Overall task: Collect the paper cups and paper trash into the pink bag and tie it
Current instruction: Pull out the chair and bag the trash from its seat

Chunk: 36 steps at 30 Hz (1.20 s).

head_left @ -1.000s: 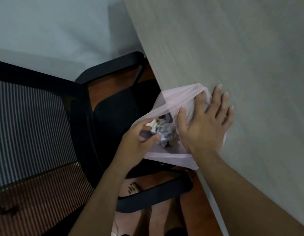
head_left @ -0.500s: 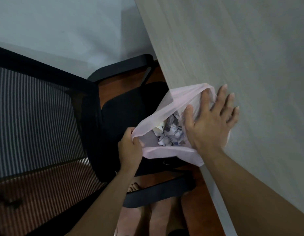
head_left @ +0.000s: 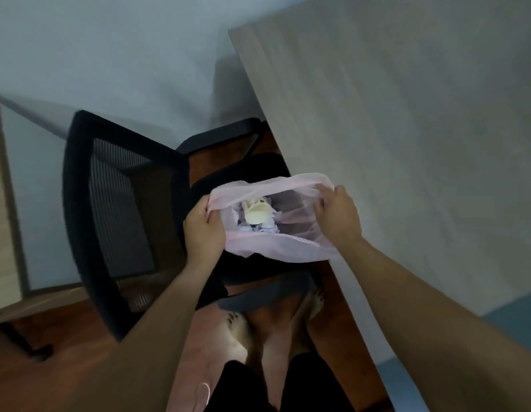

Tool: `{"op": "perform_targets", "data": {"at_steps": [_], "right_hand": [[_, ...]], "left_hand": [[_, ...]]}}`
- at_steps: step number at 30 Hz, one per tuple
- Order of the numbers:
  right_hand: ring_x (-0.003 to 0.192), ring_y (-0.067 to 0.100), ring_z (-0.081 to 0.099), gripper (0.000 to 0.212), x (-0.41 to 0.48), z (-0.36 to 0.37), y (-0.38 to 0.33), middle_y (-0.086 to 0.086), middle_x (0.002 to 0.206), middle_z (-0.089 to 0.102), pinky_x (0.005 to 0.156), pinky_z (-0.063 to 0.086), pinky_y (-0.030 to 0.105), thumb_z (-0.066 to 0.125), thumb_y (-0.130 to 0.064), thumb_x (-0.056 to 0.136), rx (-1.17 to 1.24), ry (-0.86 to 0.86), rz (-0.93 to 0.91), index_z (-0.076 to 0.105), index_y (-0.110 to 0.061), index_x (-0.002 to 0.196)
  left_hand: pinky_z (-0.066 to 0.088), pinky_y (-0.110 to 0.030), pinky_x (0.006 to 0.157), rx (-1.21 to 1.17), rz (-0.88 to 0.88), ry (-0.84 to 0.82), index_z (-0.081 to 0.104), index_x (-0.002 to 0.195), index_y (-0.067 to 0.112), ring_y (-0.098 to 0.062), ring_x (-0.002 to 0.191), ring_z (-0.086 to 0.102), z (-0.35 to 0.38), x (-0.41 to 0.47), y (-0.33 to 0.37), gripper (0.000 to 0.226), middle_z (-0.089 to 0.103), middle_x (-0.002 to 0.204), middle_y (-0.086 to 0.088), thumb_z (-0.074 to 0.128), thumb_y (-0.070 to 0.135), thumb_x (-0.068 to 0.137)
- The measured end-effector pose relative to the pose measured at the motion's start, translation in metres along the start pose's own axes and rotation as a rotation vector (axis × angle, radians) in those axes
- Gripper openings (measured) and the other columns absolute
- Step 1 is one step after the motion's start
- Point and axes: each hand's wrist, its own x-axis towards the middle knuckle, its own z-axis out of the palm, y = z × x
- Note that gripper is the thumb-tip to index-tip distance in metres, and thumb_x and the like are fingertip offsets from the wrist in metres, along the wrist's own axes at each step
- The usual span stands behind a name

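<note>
Head view, looking down past the table edge

- Pink bag (head_left: 276,248): thin, translucent, held open in the air beside the near edge of the table (head_left: 406,144), above the seat of a black office chair (head_left: 115,209). Mouth faces up towards the camera. Far rim of the bag overlaps the table edge; whether it touches the top, cannot tell
- Left hand (head_left: 203,230): closed on the left rim of the bag, fingers curled over the plastic, thumb on the inside of the opening. Nothing else in this hand
- Right hand (head_left: 338,217): pinching the right rim of the bag, fingers bunched on a fold of plastic at the side nearest the table. The two hands are well apart, the mouth of the bag stretched between them
- Contents: one pale paper cup (head_left: 256,212) lying on its side, open end towards the camera, on top of crumpled paper trash (head_left: 265,228), white with grey print. Further cups under it: cannot tell
- Bag is not tied; the handles are spread
- Table top in view carries nothing visible
- Chair: mesh back to the left, armrests either side of the bag, one passing under it
- Below the bag: reddish-brown floor (head_left: 50,367), the person's bare feet (head_left: 243,337) beside the table edge
</note>
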Motion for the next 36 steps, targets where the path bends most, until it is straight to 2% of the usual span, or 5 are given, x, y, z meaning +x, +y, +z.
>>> {"op": "perform_targets", "data": {"at_steps": [10,15,21,24,36], "right_hand": [[0.105,0.039,0.07,0.06,-0.058,-0.154,-0.073,0.021,0.108,0.076,0.094,0.051,0.039,0.062,-0.017,0.103,0.338,0.153,-0.03,0.053,-0.019,0.163],[0.082,0.029,0.059,0.066,-0.072,-0.243,-0.086,0.01,0.082,0.066,0.078,0.045,0.033,0.058,-0.011,0.102,0.395,0.315,-0.036,0.048,-0.021,0.166],[0.097,0.037,0.067,0.068,-0.068,-0.319,-0.05,0.007,0.087,0.067,0.093,0.051,0.039,0.056,-0.013,0.102,0.379,0.479,0.024,0.045,-0.025,0.167],[0.09,0.033,0.063,0.07,-0.059,-0.346,-0.026,0.006,0.083,0.065,0.089,0.051,0.039,0.053,-0.012,0.103,0.39,0.521,0.063,0.039,-0.025,0.17],[0.139,0.046,0.056,0.085,-0.034,-0.324,0.048,0.027,0.161,0.052,0.103,0.046,0.039,0.056,-0.006,0.104,0.274,0.226,0.382,0.015,-0.024,0.177]], "left_hand": [[0.036,-0.029,0.055,-0.015,0.013,-0.02,0.059,0.063,0.021,-0.007,0.06,0.045,-0.072,-0.008,0.143,0.042,0.054,0.056,0.018,0.054,0.025,0.105],[0.043,-0.034,0.061,-0.034,0.078,-0.139,0.079,0.084,0.013,-0.019,0.065,0.055,-0.075,-0.006,0.218,0.041,0.063,0.067,0.002,0.066,0.05,0.095],[0.034,-0.031,0.056,0.041,0.232,-0.369,0.084,0.103,0.018,-0.019,0.059,0.05,-0.034,-0.006,0.28,0.068,0.062,0.066,0.001,0.05,0.07,0.075],[0.035,-0.028,0.047,0.111,0.267,-0.439,0.085,0.105,0.029,-0.022,0.056,0.049,0.0,0.0,0.303,0.04,0.056,0.064,0.0,0.055,0.053,0.093],[0.065,-0.045,0.067,0.249,0.147,-0.725,0.076,0.111,0.005,-0.022,0.049,0.063,0.112,0.044,0.27,0.024,0.07,0.068,-0.011,0.061,0.023,0.107]]}}
